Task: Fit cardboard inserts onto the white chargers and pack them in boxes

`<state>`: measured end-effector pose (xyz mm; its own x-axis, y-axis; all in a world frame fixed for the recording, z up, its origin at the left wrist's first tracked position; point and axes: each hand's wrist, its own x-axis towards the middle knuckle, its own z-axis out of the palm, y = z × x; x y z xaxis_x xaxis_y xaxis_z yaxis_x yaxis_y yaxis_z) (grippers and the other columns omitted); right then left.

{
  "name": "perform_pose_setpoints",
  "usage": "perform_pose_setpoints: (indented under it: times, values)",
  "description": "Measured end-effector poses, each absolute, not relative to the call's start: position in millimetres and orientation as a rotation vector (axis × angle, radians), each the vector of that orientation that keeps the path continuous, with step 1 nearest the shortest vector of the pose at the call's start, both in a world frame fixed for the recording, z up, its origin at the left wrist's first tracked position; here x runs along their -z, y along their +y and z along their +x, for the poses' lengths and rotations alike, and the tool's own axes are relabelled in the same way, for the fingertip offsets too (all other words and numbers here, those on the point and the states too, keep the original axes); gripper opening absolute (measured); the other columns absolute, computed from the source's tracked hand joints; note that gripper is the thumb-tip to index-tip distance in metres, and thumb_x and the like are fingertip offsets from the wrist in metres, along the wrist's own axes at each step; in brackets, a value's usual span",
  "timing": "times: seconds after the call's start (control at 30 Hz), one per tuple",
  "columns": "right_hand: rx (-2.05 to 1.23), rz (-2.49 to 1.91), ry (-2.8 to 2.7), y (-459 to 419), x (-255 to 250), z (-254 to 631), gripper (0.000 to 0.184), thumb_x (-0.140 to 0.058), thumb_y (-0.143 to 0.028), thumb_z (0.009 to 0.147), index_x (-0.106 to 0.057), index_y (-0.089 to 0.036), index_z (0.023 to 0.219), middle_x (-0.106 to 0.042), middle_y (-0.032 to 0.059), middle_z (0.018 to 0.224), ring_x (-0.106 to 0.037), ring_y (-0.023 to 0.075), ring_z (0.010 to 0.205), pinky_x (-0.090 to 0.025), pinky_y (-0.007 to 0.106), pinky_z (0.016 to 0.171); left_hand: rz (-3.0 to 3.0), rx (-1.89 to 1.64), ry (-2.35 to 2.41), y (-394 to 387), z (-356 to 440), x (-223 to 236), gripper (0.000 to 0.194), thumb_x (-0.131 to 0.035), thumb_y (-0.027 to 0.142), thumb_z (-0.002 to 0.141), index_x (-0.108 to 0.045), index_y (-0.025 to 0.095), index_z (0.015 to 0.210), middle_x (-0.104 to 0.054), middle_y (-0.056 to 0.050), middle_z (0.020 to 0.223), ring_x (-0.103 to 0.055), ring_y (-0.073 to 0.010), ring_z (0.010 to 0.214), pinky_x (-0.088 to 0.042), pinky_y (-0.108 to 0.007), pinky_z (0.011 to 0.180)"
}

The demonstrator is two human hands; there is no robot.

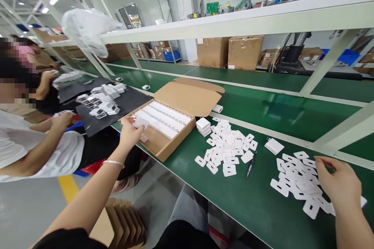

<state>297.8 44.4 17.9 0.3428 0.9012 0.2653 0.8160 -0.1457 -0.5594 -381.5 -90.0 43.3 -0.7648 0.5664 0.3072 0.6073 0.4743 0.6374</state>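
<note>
My left hand point(130, 134) is closed on a white power adapter point(141, 122), slightly blurred, above the near left part of an open cardboard box point(175, 142). Rows of white adapters point(163, 118) with metal prongs fill part of that box; bare cardboard shows at its near side. My right hand point(340, 181) is over the right edge of a pile of white plates with small rectangular cutouts point(300, 181). Its thumb and forefinger come together at the tips; whatever they hold, if anything, I cannot make out. A single adapter point(274, 146) lies beside this pile.
Another pile of white plates point(226, 144) covers the mid-table, with a black pen-like tool point(250, 165) and stacked adapters point(203, 126) beside it. A black mat point(128, 103) carries several adapters. A co-worker point(67, 140) sits at left. A shelf beam point(233, 27) spans above the green table point(233, 198).
</note>
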Motion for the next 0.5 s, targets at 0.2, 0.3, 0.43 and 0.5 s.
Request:
perform_pose_setpoints:
  times: [0.2, 0.3, 0.43, 0.5]
  values:
    - [-0.230, -2.127, -1.440, 50, -19, 299, 0.032, -0.050, -0.043, 0.075, -0.074, -0.027, 0.088, -0.072, 0.0188, 0.114, -0.066, 0.0407, 0.112, -0.048, 0.052, 0.077, -1.090, 0.878, -2.743, -68, -420, -60, 0.058, -0.066, 0.021, 0.076, -0.043, 0.017, 0.129, -0.063, -0.019, 0.132, -0.065, -0.0369, 0.120, -0.052, -0.045, 0.098]
    - [-0.223, -2.133, -1.423, 53, -16, 300, 0.028, -0.051, -0.044, 0.073, -0.073, -0.029, 0.083, -0.072, 0.0183, 0.109, -0.066, 0.0410, 0.109, -0.048, 0.052, 0.075, -1.208, 0.570, -2.792, -59, -434, -61, 0.048, -0.066, 0.018, 0.073, -0.052, 0.017, 0.120, -0.067, -0.020, 0.129, -0.064, -0.0405, 0.123, -0.051, -0.048, 0.099]
    - [-0.218, -2.105, -1.432, 56, -11, 302, 0.021, -0.055, -0.043, 0.069, -0.070, -0.032, 0.078, -0.071, 0.0167, 0.100, -0.067, 0.0415, 0.100, -0.046, 0.053, 0.071, -1.281, 0.432, -2.787, -52, -440, -52, 0.043, -0.068, 0.014, 0.068, -0.056, 0.019, 0.110, -0.069, -0.018, 0.121, -0.062, -0.0428, 0.124, -0.049, -0.050, 0.100]
    - [-0.212, -2.103, -1.454, 57, -9, 303, 0.021, -0.056, -0.042, 0.069, -0.071, -0.032, 0.078, -0.071, 0.0169, 0.098, -0.067, 0.0406, 0.096, -0.046, 0.052, 0.069, -1.285, 0.410, -2.795, -51, -439, -47, 0.041, -0.070, 0.015, 0.067, -0.057, 0.018, 0.106, -0.068, -0.018, 0.119, -0.062, -0.0420, 0.121, -0.050, -0.049, 0.100]
